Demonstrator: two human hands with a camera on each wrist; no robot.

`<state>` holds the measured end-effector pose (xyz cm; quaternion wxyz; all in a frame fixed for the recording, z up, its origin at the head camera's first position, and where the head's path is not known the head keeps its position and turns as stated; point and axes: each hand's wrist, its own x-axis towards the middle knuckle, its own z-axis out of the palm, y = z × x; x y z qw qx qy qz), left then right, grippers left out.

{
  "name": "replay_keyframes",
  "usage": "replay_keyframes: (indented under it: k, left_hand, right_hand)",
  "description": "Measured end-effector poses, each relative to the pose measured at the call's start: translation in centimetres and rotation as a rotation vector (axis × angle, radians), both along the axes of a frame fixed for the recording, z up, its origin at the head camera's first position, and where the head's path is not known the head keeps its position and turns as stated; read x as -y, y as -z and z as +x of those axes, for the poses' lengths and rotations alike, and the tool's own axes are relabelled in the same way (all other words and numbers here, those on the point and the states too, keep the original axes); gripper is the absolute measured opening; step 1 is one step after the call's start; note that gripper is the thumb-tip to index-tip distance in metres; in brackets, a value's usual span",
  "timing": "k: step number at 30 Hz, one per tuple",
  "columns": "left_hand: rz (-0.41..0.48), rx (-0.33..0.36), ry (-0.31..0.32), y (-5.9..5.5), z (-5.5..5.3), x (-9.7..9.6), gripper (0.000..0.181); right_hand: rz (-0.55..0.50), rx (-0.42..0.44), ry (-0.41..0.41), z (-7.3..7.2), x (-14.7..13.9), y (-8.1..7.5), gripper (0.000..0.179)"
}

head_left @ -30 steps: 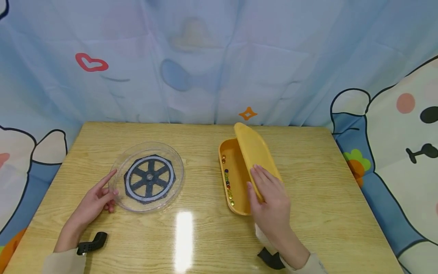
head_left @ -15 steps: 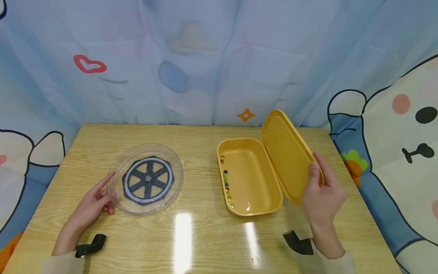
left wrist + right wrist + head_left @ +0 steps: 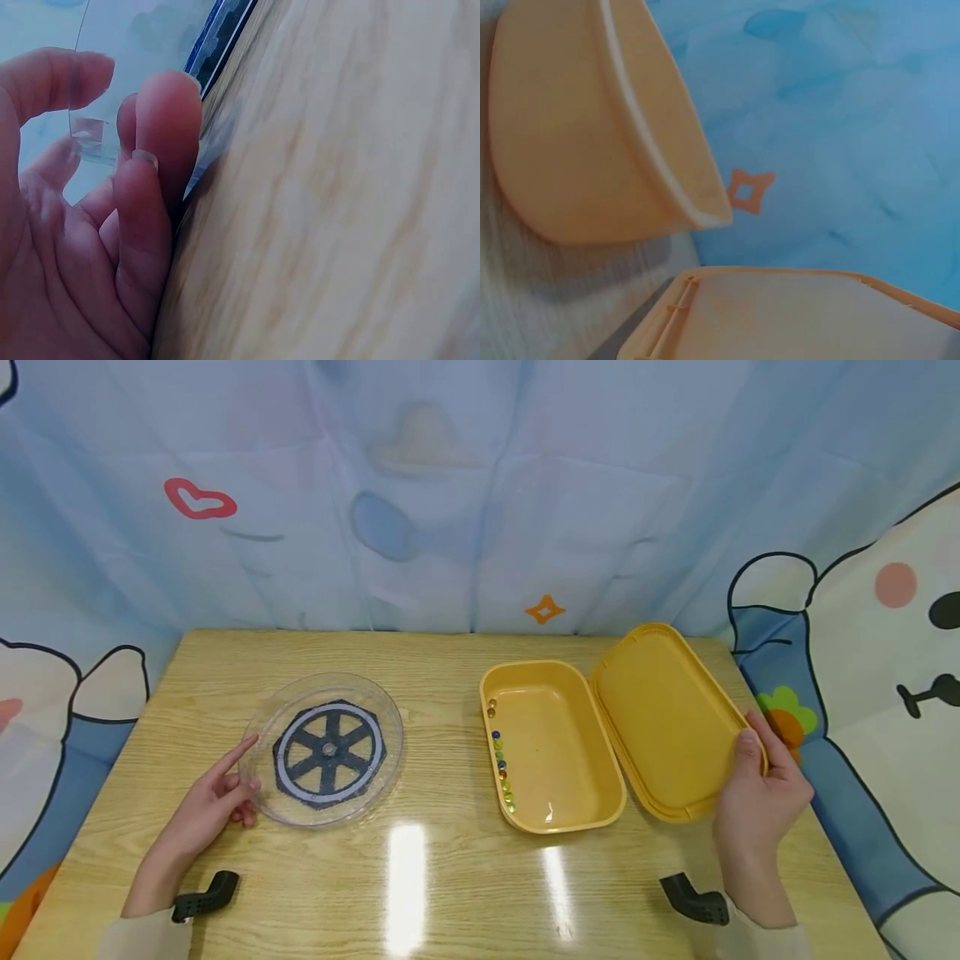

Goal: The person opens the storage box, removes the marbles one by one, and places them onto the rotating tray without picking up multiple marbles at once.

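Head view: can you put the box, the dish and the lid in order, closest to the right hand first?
1. Lid: held in the right hand.
2. Box: just left of the lid.
3. Dish: far left, by the left hand.

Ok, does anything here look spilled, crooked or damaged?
Nothing looks spilled or damaged: the small beads lie inside the yellow box. Only the lid is askew, tilted beside the box, and the right hand is holding it.
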<state>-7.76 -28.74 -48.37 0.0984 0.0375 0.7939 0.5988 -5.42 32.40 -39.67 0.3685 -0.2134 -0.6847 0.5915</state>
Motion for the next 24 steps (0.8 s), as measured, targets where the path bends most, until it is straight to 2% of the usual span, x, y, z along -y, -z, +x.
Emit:
replay_keyframes:
  k: [13,15,18,21,24]
  left_hand:
    - [0.023,-0.007,0.006,0.2,-0.5,-0.1,0.066]
    - [0.024,-0.009,0.009,0.1,-0.6,-0.1,0.066]
    - [0.024,-0.011,0.010,0.1,-0.7,-0.2,0.066]
    - [0.018,-0.007,0.007,0.0,-0.6,-0.1,0.067]
    - [0.013,-0.002,0.002,0.0,-0.4,-0.1,0.066]
  right_hand:
    - [-0.191,0.095,0.064,0.0,-5.2,3.0,0.031]
    - [-0.202,0.155,0.072,0.1,-6.2,3.5,0.031]
    - [-0.220,0.311,0.051,0.3,-7.5,4.2,0.035]
    - [-0.254,0.465,-0.003,0.4,-8.5,4.8,0.041]
    - [-0.227,0.581,-0.071,0.5,-9.0,5.4,0.048]
